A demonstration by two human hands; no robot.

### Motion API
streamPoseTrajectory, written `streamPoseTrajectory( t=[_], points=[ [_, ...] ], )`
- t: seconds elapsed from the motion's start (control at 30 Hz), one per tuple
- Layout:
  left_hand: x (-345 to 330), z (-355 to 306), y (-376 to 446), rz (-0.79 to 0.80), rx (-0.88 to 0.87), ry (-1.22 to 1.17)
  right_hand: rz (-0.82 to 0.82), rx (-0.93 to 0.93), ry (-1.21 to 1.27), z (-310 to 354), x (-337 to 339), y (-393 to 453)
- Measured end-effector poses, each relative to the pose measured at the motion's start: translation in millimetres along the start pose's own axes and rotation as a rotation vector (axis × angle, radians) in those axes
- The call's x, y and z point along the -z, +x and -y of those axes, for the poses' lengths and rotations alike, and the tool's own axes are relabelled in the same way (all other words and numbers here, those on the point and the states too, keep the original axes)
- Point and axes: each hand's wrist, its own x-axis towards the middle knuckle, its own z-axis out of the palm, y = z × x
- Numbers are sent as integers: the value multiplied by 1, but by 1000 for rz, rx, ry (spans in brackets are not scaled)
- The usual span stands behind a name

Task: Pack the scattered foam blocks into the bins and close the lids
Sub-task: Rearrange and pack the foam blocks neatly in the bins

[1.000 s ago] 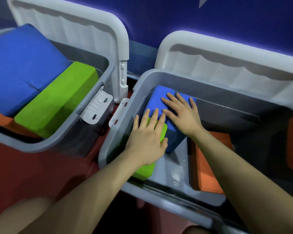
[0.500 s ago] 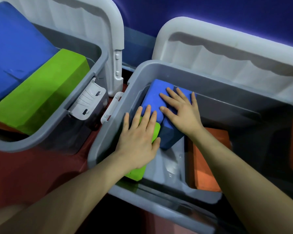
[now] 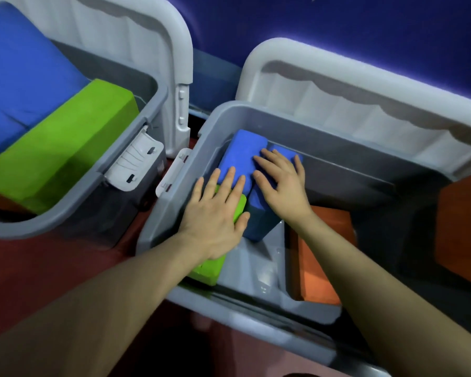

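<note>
The single head-worn camera looked steeply down from close above the right grey bin [image 3: 256, 115], facing a blue wall [image 3: 365, 23] behind it. Left of that bin, another bin [image 3: 136, 131] ran off-frame.

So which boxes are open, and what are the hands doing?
Left bin: lid up, nearly full.
Right bin: lid up, partly filled.
Left hand: flat on green block.
Right hand: flat on blue block.
Orange block: lying inside right bin.
</note>
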Motion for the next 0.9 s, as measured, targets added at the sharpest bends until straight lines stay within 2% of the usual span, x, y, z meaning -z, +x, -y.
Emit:
streamPoseTrajectory(
  t=[0.17,0.27,0.47,0.6,0.67,0.9],
  points=[
    [2,-4,1,-33,-28,-1,-18,50,-25,-15,24,-39],
    [1,-1,2,-9,-55,49,63,89,-102,-43,43,-75],
    [-1,-47,16,-220,-330,109,215,94,-84,-94,64,-122],
    [-12,-61,25,-160,-405,187,319,61,36,-103,59,-123],
    [-15,-59,25,-139,-376,175,353,44,67,-101,51,-115],
    [-14,-40,22,-79,-239,149,449,55,-77,-97,39,-111]
  ],
)
